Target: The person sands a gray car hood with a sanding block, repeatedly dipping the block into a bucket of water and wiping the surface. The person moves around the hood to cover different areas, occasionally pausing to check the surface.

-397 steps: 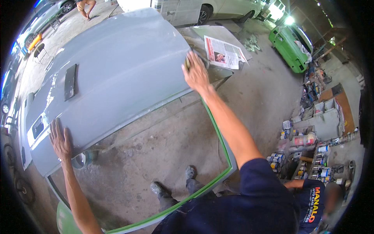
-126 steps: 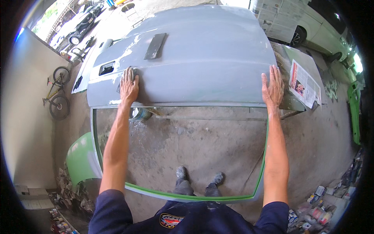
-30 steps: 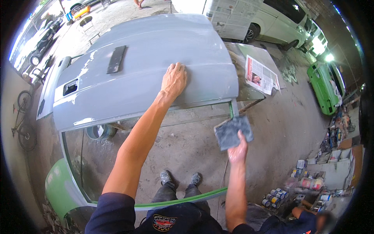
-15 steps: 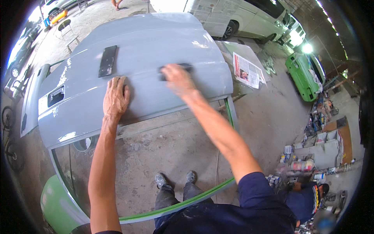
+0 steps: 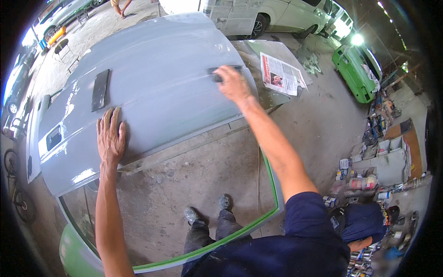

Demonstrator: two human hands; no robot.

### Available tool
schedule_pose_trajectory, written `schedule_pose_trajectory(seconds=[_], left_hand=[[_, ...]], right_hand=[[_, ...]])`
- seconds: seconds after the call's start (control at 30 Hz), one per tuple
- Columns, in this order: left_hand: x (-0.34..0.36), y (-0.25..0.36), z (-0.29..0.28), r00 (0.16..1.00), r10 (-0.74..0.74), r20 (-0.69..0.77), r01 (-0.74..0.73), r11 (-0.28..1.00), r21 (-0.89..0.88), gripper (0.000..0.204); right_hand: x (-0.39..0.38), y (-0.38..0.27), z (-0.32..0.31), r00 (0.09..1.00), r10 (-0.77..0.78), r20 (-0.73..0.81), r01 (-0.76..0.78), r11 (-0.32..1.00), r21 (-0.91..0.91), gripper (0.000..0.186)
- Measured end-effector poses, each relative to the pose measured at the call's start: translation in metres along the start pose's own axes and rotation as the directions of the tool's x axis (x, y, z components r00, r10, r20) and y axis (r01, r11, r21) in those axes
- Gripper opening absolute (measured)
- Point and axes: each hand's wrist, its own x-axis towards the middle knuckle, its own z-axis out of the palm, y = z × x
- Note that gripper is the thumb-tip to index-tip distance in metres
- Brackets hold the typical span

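A grey-primed car door (image 5: 157, 78) lies flat before me, its green-edged window frame (image 5: 203, 251) curving round toward my body. My left hand (image 5: 110, 138) rests on the panel near its closer edge, fingers stretched out and nothing in them. At the right end of the door, my right hand (image 5: 234, 85) is closed on a black sanding block (image 5: 214, 76) against the surface; the hand partly covers it and is slightly blurred. A flat, dark rectangular block (image 5: 100, 90) lies on the panel just beyond my left fingertips. Left of it is the handle recess (image 5: 54, 138).
Newspaper (image 5: 281, 76) lies on a panel beyond the door's right end. A white van (image 5: 286, 16) stands at the back, a green car body part (image 5: 355, 76) farther right. At lower right a person (image 5: 364, 224) bends among cans and clutter. A bicycle (image 5: 23, 203) is at far left.
My right hand has slid the sanding block right along the door to its end. My left hand appears farther left, fingers more spread. The whole view has shifted; the dark block stays on the panel.
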Motion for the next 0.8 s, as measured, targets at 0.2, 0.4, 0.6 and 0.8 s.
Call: schedule_pose_trajectory(seconds=[0.2, 0.4, 0.6, 0.8], left_hand=[[0.0, 0.0, 0.001, 0.999, -0.015, -0.046, 0.014, 1.0, -0.017, 0.053], [0.002, 0.004, -0.002, 0.999, -0.04, -0.015, 0.041, 0.999, 0.014, 0.053], [0.001, -0.003, 0.008, 1.0, -0.014, -0.019, 0.014, 1.0, 0.011, 0.055], [0.0, -0.007, 0.012, 0.999, -0.038, -0.031, 0.04, 0.997, 0.065, 0.055]], right_hand=[[0.002, 0.055, -0.017, 0.978, 0.206, -0.016, -0.206, 0.978, -0.019, 0.022], [0.035, -0.141, 0.048, 0.968, -0.214, -0.134, 0.224, 0.972, 0.068, 0.011], [0.03, -0.11, 0.051, 0.965, -0.259, -0.044, 0.26, 0.964, 0.044, 0.015], [-0.006, 0.072, -0.023, 0.99, 0.14, 0.014, -0.138, 0.986, -0.097, 0.021]])
